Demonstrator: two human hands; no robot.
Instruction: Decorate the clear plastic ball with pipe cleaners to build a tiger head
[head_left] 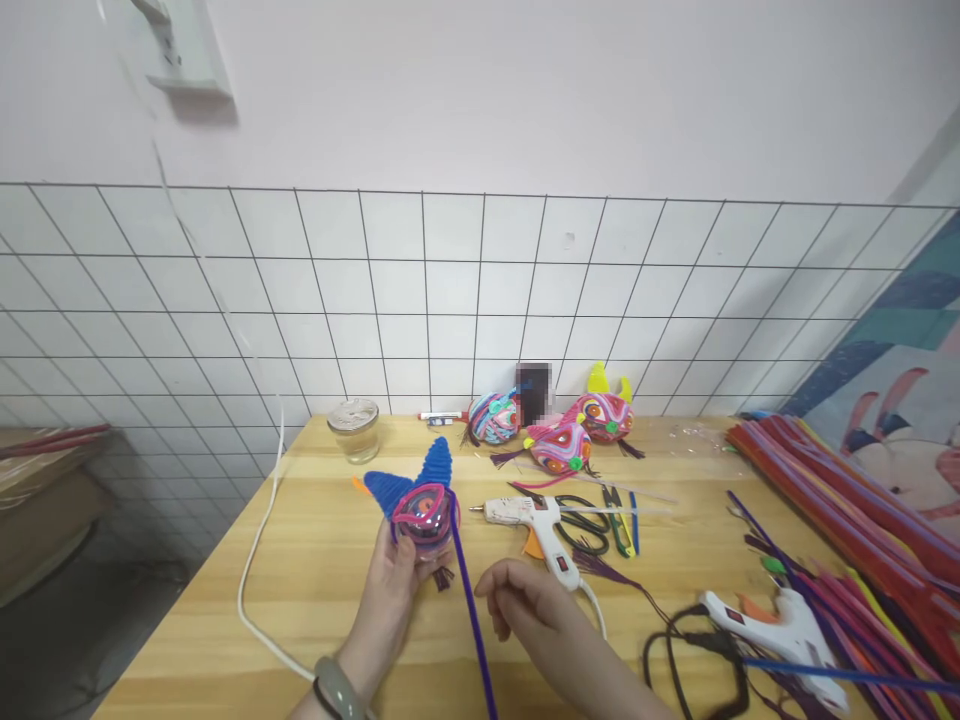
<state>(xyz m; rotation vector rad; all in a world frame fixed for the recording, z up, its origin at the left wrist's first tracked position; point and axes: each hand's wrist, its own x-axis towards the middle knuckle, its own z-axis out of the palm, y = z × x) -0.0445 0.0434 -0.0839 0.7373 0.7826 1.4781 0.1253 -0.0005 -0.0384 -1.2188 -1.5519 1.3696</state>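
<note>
My left hand (396, 572) is closed around a round pipe-cleaner ornament (426, 520) with two blue pointed ears, a pink eye-shaped outline and a small dark tassel beneath. From the ornament's right side a long purple pipe cleaner (470, 600) runs down past the front of the view. Just right of this strand, my right hand (529, 612) hovers with its fingers loosely curled and apart, holding nothing that I can see. A white hot glue gun (536, 520) lies beyond it, nozzle pointing left toward the ornament.
Black scissors (585, 525) and yellow-green snips (619, 525) lie right of the glue gun. Several finished colourful ornaments (559, 445) stand near the tiled wall. A glass jar (354, 432) is at back left. A second glue gun (780, 635) and pipe-cleaner bundles (840, 480) crowd the right; a white cable (251, 570) crosses the left.
</note>
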